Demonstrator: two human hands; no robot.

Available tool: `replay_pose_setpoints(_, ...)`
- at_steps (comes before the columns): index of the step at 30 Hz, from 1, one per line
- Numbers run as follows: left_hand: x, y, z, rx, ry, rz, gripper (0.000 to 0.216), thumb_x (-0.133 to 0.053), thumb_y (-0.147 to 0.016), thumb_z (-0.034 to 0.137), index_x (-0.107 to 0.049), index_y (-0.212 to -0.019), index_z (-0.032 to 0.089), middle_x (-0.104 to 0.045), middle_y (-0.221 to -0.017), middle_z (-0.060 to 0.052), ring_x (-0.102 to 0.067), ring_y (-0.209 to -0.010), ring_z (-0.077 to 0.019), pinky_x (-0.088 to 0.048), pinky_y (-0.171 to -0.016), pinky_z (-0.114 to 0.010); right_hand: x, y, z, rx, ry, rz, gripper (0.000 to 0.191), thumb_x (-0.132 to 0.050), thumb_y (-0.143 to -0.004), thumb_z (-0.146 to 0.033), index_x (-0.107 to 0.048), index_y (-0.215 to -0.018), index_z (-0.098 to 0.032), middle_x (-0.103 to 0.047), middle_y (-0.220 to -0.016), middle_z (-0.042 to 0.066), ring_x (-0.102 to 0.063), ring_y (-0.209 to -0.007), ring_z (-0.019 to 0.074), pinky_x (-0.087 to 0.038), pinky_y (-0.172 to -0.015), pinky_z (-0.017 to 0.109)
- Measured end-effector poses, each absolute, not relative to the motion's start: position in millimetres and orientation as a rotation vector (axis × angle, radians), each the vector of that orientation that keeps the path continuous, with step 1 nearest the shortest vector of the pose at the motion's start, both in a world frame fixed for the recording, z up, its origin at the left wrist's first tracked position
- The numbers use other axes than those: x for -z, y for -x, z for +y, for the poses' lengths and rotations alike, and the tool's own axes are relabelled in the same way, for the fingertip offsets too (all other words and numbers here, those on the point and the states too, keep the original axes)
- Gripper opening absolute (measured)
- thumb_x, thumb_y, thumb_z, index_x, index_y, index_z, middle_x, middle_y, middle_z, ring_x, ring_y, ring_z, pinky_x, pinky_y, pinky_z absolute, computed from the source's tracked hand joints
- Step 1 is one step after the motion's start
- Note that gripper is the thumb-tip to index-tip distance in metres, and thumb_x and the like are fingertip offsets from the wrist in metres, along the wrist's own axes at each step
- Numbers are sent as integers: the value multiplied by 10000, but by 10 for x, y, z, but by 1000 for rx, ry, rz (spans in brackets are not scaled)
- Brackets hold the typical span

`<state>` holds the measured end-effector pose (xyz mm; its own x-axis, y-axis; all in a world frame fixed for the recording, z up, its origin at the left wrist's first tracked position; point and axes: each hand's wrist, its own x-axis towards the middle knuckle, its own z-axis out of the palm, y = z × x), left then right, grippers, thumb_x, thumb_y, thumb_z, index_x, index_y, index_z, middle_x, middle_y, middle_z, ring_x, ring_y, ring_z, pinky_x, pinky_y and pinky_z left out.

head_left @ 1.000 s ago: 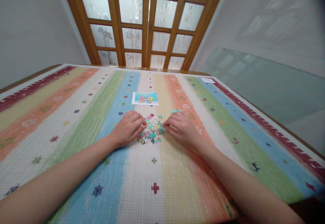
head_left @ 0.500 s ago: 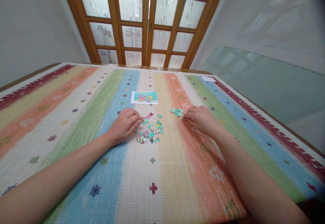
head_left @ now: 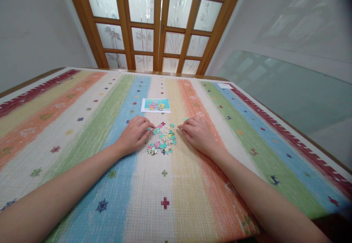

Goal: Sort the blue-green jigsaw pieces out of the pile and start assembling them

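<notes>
A loose heap of small jigsaw puzzle pieces (head_left: 163, 138), in teal, pink, yellow and white, lies on the striped tablecloth between my hands. My left hand (head_left: 134, 133) rests at the heap's left edge, thumb and fingers drawn together; whatever is between the tips is too small to make out. On the other side, my right hand (head_left: 198, 134) hovers just right of the heap, thumb and forefinger slightly apart with nothing visible in them. Behind that hand, a second cluster of teal pieces (head_left: 186, 119) is mostly hidden. Beyond the heap lies a picture card (head_left: 156, 105) with pink and yellow cartoon figures.
The striped tablecloth (head_left: 148, 199) covers the table. A white paper slip (head_left: 224, 86) lies near the far right edge. Wooden doors with glass panes (head_left: 159, 26) stand behind the table, and a pale glass panel (head_left: 275, 81) is at the right.
My right hand has moved left from the teal cluster to the right side of the main heap, now covering most of that cluster. My left hand has hardly moved.
</notes>
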<state>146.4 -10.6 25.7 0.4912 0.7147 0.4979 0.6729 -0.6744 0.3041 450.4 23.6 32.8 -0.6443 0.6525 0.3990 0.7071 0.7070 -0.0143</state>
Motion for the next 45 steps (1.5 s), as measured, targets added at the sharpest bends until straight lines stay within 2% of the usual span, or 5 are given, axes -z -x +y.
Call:
replay_pose_setpoints(7, -235, -1467, -92, -876, -2675, 1261, 271, -447, -1026, 310, -635, -1175, 185, -616, -1122, -105, -549, -1054, -256, -434, -971, -457, -202, -4332, 245, 191, 1188, -2513, 314, -528, -1005, -303, -662, -1274, -213, -642, -1206, 119, -516, -1112, 286, -380, -953, 429)
replay_pose_setpoints(12, -181, -1486, -82, -660, -2752, 1300, 462, -473, -1025, 306, -441, -1483, 253, -477, -1478, -121, -439, -1332, -291, -357, -1125, -527, -156, -4326, 234, 166, 1161, -2510, 331, -462, -1028, -281, -646, -1299, -235, -621, -1272, 107, -491, -1173, 283, -360, -1018, 451)
replay_pose_setpoints(16, -135, -1496, -66, -548, -2783, 1321, 459, -479, -1024, 316, -457, -1481, 338, -367, -1594, -73, -348, -1437, -303, -305, -1173, -561, -163, -4311, 210, 142, 1069, -2565, 352, -495, -1006, -242, -631, -1330, -264, -604, -1318, 101, -475, -1208, 280, -363, -1028, 455)
replay_pose_setpoints(26, -190, -1478, -97, -703, -2870, 1257, 256, -579, -983, 356, -737, -1166, 269, -599, -1389, -92, -481, -1320, -302, -379, -1108, -554, -277, -4309, 177, 65, 931, -2605, 294, -560, -963, -197, -722, -1188, -297, -625, -1330, 74, -467, -1272, 280, -328, -1067, 499)
replay_pose_setpoints(45, -168, -1433, -26, -777, -2701, 1269, 247, -691, -914, 434, -731, -1092, 269, -650, -1250, -77, -558, -1194, -279, -431, -1032, -503, -277, -4094, -3, -40, 920, -2633, 347, -456, -1045, -339, -628, -1341, -285, -597, -1406, 50, -426, -1364, 247, -292, -1132, 485)
